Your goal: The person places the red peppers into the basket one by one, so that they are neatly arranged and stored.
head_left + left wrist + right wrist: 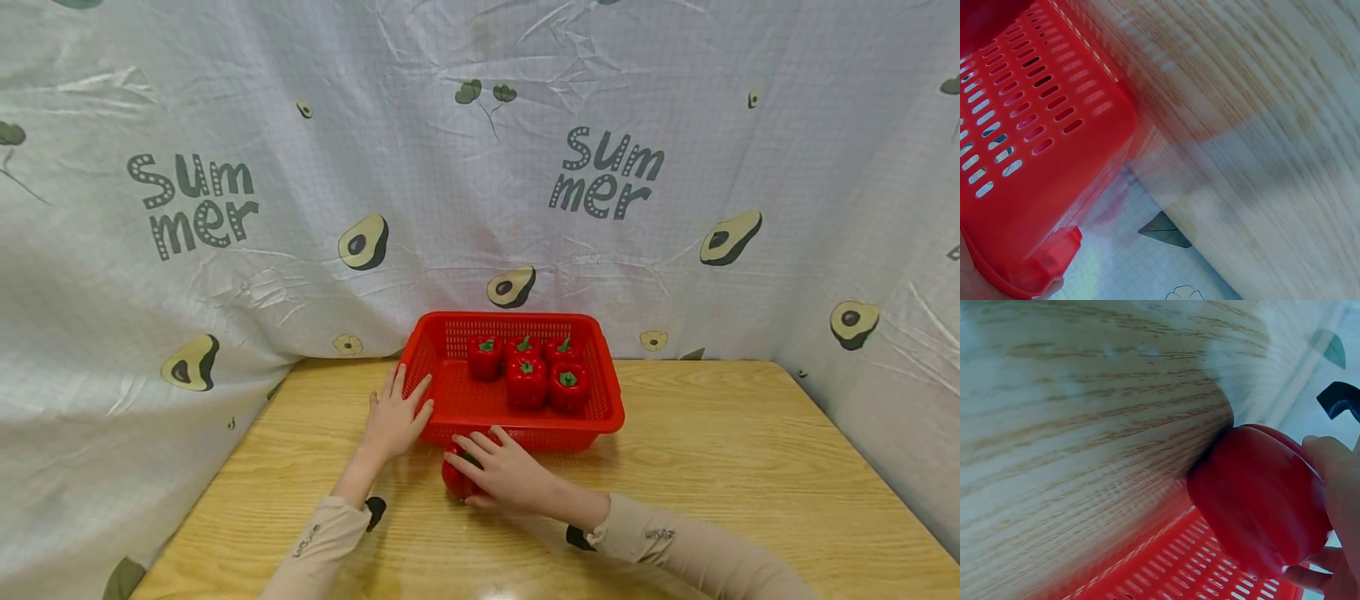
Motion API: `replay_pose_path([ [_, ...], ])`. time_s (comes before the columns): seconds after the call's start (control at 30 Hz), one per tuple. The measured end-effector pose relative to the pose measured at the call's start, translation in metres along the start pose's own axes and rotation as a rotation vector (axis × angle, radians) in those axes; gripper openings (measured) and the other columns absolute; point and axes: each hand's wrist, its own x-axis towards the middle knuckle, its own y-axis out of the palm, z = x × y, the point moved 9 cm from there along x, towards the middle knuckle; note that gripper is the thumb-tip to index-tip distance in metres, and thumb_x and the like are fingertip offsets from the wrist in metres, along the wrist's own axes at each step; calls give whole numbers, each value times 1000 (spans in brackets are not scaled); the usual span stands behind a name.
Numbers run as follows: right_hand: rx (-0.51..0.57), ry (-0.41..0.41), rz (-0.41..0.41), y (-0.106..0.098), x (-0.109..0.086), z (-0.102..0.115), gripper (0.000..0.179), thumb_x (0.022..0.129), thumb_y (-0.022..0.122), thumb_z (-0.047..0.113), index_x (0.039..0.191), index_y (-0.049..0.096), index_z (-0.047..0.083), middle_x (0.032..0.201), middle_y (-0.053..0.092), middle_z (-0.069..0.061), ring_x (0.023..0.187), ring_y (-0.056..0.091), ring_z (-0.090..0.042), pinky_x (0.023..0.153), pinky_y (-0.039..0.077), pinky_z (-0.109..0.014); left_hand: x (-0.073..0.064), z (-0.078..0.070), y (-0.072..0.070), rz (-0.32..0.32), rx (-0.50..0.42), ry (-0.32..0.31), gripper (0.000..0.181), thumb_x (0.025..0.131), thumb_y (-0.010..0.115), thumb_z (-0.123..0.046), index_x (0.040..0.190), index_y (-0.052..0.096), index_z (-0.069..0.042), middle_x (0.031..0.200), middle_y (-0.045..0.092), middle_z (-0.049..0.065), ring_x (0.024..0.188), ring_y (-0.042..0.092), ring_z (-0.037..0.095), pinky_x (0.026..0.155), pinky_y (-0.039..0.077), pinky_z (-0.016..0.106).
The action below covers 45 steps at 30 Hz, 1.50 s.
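Observation:
In front of the basket, my right hand (513, 477) holds a red bell pepper (455, 482), fingers over its top. The right wrist view shows the glossy lobed side of the pepper (1260, 500) close over the wooden table, with thumb and fingers at its edges. My left hand (392, 421) is at the left side of a red plastic basket (461, 400), its fingers spread over the rim. In the left wrist view, skin shows on both sides of the rim (997, 281). Several red bell peppers (527, 383) with green stems stand upright in the basket's right half.
The light wooden table (720, 467) extends to both sides of the basket. Behind it hangs a pale curtain (450, 167) printed with avocados and lettering, which also lines the left and right sides.

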Motion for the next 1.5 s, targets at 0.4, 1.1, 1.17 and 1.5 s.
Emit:
replay_pose_path([
  [0.4, -36, -11, -19, -1, -1, 5, 63, 79, 50, 60, 130, 44, 23, 133, 47, -4, 113, 47, -19, 91, 42, -39, 0, -1, -1, -13, -11, 3, 46, 92, 41, -33, 134, 43, -15, 144, 23, 26, 134, 17, 41, 93, 24, 68],
  [1.1, -69, -97, -84, -9, -3, 13, 56, 77, 54, 58, 122, 47, 25, 121, 49, -2, 94, 48, -19, 82, 41, -35, -1, -1, 0, -9, -17, 2, 45, 92, 41, -33, 133, 43, -14, 144, 22, 27, 134, 17, 42, 93, 24, 69],
  [1.17, -58, -103, -87, -11, -3, 14, 56, 77, 54, 58, 122, 47, 25, 121, 48, -1, 95, 48, -19, 82, 41, -35, -1, 0, 0, -4, -17, -2, 46, 92, 40, -34, 134, 43, -14, 144, 21, 26, 134, 17, 41, 93, 24, 69],
  [1.5, -28, -108, -112, -27, -7, 8, 58, 75, 58, 57, 121, 47, 22, 120, 48, -1, 95, 47, -20, 83, 41, -36, 0, 1, 1, 2, -23, -13, 46, 92, 40, -34, 134, 42, -15, 145, 21, 25, 135, 15, 40, 94, 23, 68],
])
